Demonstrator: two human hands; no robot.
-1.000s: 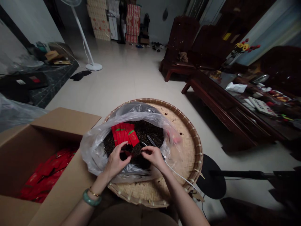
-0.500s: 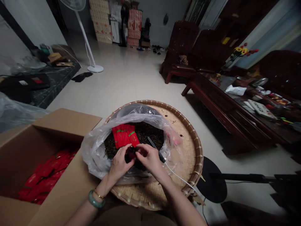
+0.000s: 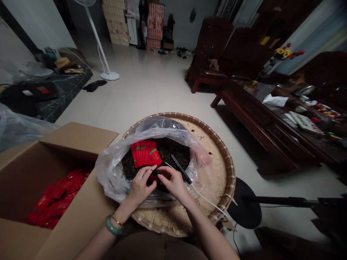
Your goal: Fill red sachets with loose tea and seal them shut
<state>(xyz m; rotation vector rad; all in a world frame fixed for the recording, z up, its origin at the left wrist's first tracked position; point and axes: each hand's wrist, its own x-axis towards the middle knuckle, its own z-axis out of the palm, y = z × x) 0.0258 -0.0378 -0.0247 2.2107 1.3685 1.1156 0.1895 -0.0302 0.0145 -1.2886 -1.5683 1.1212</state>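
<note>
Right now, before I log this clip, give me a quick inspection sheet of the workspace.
Surface: bamboo tray on a tiled floor.
Job's things: plastic bag open on the tray, holding dark leaves, with red packets lying on them.
Clutter: cardboard box holding more red sachets.
Hands: left hand and right hand meet over the leaves; anything held is mostly hidden.
Cables: white cable runs from a black wand across the tray.
Surroundings: wooden table, stacked cartons, standing fan.
</note>
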